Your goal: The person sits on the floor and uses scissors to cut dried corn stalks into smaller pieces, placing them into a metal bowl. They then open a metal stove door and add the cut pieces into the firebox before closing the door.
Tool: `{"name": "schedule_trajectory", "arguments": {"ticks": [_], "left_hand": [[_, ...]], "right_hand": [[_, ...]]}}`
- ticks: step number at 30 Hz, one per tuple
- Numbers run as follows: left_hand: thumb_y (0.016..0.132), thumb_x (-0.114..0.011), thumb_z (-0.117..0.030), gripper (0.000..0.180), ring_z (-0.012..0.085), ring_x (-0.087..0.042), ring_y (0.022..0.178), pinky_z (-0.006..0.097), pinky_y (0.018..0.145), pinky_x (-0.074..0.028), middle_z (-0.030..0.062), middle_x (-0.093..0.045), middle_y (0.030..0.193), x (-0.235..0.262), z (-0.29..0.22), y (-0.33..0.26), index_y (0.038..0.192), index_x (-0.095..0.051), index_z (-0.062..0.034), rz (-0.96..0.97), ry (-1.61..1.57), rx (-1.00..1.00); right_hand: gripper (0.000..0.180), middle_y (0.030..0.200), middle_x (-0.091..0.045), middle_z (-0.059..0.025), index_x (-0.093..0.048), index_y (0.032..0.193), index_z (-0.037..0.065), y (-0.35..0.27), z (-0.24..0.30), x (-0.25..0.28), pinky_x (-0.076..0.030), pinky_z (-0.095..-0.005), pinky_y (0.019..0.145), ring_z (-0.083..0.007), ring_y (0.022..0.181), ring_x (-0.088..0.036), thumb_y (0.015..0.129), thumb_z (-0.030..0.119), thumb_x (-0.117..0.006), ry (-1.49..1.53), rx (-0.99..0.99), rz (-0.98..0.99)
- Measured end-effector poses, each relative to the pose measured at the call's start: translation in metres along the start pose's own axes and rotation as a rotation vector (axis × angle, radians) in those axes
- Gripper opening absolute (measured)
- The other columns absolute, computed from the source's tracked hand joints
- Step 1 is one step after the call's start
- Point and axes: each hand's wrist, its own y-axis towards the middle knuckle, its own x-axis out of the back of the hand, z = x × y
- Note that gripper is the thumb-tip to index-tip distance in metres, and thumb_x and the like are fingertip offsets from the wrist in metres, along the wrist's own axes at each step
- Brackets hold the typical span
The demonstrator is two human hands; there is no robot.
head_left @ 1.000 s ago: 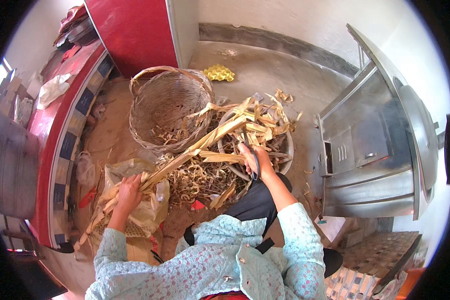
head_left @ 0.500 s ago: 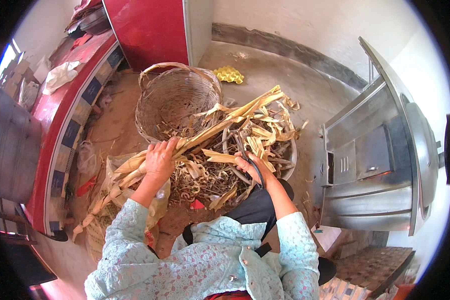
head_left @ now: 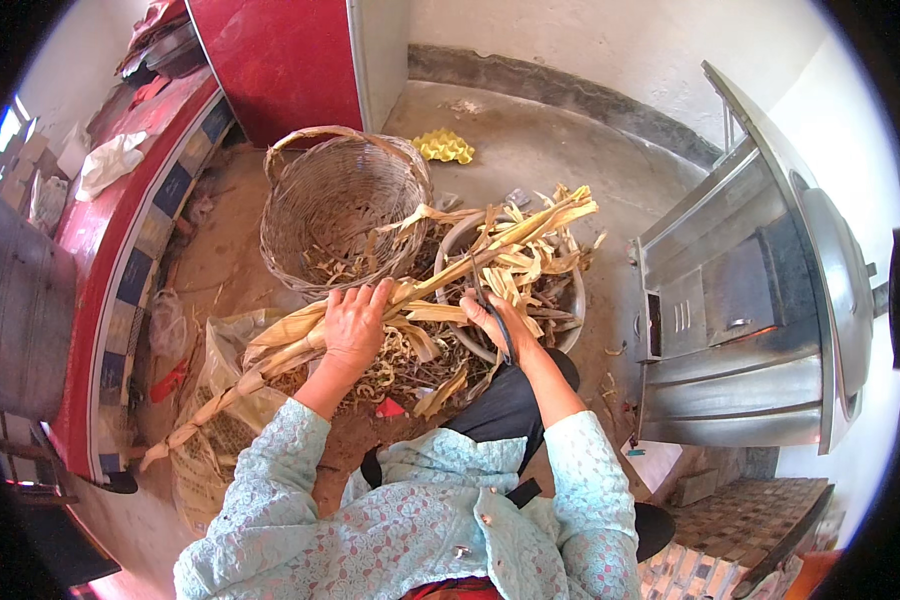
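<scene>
A long bundle of dry stalks (head_left: 390,310) lies slantwise across a metal basin (head_left: 570,300), gripped mid-length by the left hand (head_left: 353,325). The right hand (head_left: 495,320) closes on husks at the basin's near rim. A wicker basket (head_left: 340,205) touches the basin; bare floor (head_left: 540,150) opens beyond.

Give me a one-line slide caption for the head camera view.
Left hand grips a long bundle of dry yellow stalks while right hand works scissors, beside a round woven wicker basket.

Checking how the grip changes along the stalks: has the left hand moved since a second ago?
Yes. The left hand slid up the dry stalks, from down by the sack to just below the basket.
</scene>
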Motion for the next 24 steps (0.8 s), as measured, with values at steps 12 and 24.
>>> {"name": "schedule_trajectory", "arguments": {"ticks": [12, 24], "left_hand": [[0.073, -0.057, -0.005, 0.048, 0.023, -0.057, 0.083, 0.039, 0.079, -0.039, 0.0057, -0.057, 0.081, 0.002, -0.016, 0.018, 0.12, -0.051, -0.0108, 0.048, -0.01, -0.054], [0.051, -0.084, -0.033, 0.105, 0.0303, -0.022, 0.134, 0.05, 0.11, -0.011, 0.0122, -0.032, 0.14, 0.062, 0.001, -0.029, 0.135, -0.03, -0.005, -0.039, -0.122, 0.163]], "right_hand": [[0.038, 0.077, -0.064, -0.0128, -0.058, 0.107, -0.001, 0.002, -0.014, 0.006, -0.048, -0.0382, 0.071, -0.0271, 0.072, -0.062, 0.085, 0.029, -0.057, -0.013, -0.072, -0.202], [0.024, 0.059, -0.057, -0.008, -0.061, 0.086, 0.0, -0.002, -0.024, 0.016, -0.044, -0.0339, 0.048, -0.0196, 0.048, -0.055, 0.085, 0.024, -0.059, -0.065, -0.031, -0.382]]}}
